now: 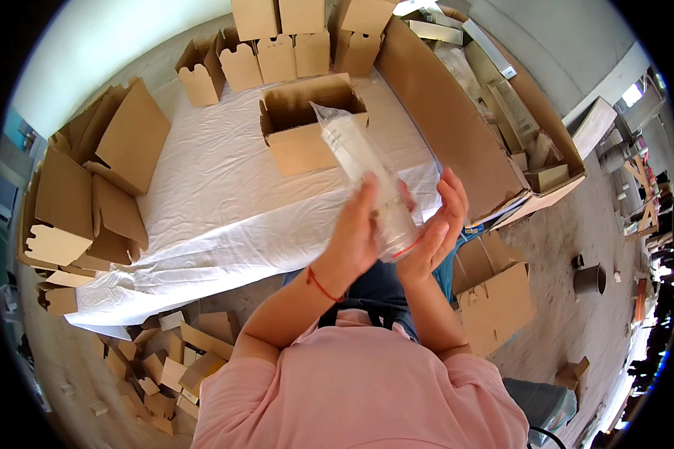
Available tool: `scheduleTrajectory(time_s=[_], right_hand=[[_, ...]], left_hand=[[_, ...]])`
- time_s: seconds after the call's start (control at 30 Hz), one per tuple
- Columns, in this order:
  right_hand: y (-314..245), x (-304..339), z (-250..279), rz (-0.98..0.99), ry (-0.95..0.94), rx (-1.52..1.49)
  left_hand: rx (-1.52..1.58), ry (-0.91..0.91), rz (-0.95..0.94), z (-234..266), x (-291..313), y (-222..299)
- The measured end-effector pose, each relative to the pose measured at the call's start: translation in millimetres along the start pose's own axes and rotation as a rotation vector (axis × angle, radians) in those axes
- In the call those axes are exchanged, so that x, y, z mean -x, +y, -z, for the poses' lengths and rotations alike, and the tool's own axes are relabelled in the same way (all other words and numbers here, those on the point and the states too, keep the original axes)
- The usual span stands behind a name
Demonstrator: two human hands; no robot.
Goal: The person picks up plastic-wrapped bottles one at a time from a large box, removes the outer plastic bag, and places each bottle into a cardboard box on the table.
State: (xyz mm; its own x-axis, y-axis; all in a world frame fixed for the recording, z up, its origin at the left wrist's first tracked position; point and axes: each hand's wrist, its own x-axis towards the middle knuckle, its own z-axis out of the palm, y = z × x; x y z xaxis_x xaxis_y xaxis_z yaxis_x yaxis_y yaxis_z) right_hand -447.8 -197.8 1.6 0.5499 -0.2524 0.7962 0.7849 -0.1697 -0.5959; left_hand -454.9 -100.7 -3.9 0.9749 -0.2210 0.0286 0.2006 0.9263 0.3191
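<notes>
A clear plastic bag (358,159) holds a long, see-through, cylinder-shaped item with a red line near its lower end. I cannot make out exactly what the item is. My left hand (356,230) is closed round its left side, the thumb lying on top. Against the lower right end rests the palm of my right hand (433,233), its fingers stretched and slightly curved upward. Beyond the bag's upper tip, an open cardboard box (301,147) stands on the table covered with a white cloth (225,176).
Several cardboard boxes line the table's back (275,61) and left side (131,138). A large carton (457,123) with packaged items borders the right. On the floor lie cardboard scraps (165,367), an open box (494,299) and a dark bucket (591,280).
</notes>
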Motion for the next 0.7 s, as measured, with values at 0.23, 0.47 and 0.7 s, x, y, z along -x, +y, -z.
scheduleTrajectory(time_s=[0.23, 0.47, 0.7], right_hand=[[-3, 0, 12, 0.130, -0.218, 0.111], [-14, 14, 25, 0.233, -0.314, 0.200], [-30, -1, 20, 0.087, -0.331, 0.166]], left_hand=[[-0.148, -0.040, 0.003, 2, 13, -1], [-0.258, -0.024, 0.008, -7, 17, 8], [-0.361, -0.007, -0.053, 2, 23, 5]])
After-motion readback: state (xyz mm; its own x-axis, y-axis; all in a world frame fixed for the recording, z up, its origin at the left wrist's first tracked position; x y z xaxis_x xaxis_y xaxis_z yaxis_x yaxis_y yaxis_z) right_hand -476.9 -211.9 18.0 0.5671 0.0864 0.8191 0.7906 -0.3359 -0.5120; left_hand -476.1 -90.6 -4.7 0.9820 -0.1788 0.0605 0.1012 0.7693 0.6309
